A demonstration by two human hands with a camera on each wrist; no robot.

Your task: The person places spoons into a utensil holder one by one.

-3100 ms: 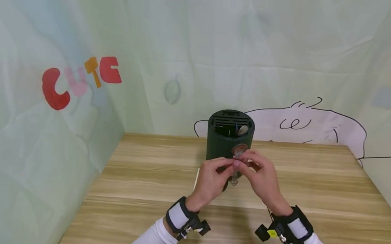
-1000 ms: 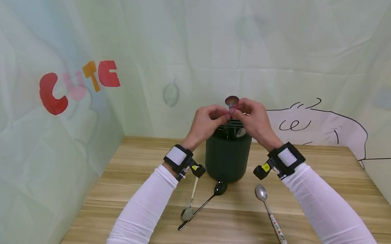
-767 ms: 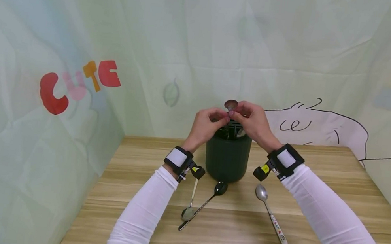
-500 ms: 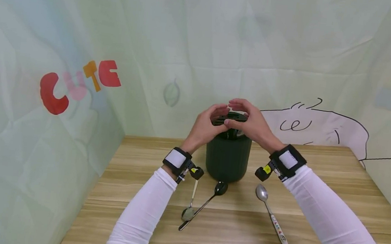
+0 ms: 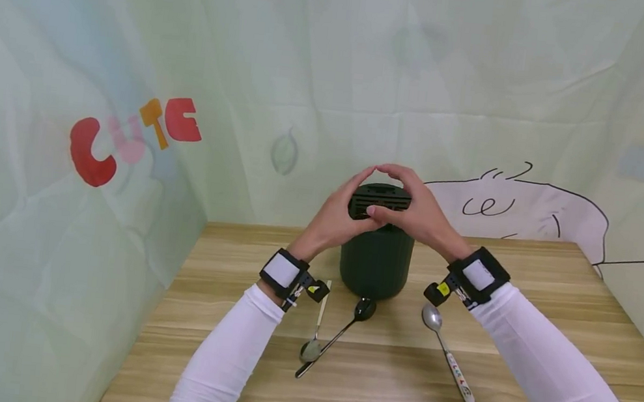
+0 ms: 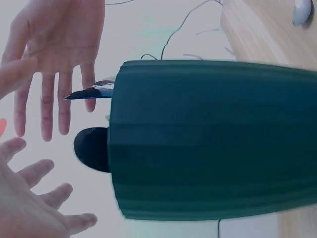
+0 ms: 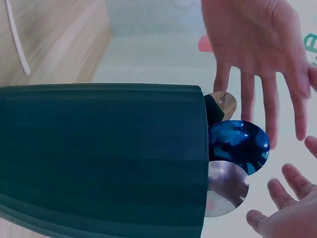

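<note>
Both hands arch over the top of a dark green ribbed utensil holder [image 5: 375,265], holding nothing. My left hand [image 5: 338,219] is at its left side with fingers extended, and my right hand [image 5: 423,213] mirrors it on the right, thumbs overlapping in the head view. In the wrist views the fingers are straight and spread just above the holder's rim. Spoon heads stick up from it: a dark one [image 6: 92,149] in the left wrist view, and a shiny bluish one [image 7: 241,146], a silver one [image 7: 226,188] and a brownish one [image 7: 228,105] in the right. Their handles are hidden inside.
On the wooden table [image 5: 379,390] in front of the holder, a black spoon [image 5: 365,309] lies across a spoon with a cream handle [image 5: 322,309]. A silver spoon with a patterned white handle [image 5: 459,378] lies further right. A printed fabric backdrop [image 5: 289,60] rises behind.
Earlier both hands pinched a spoon with a reddish-brown bowl before the holder, then lifted it over the opening. The hands have released it, and their fingers have spread apart.
</note>
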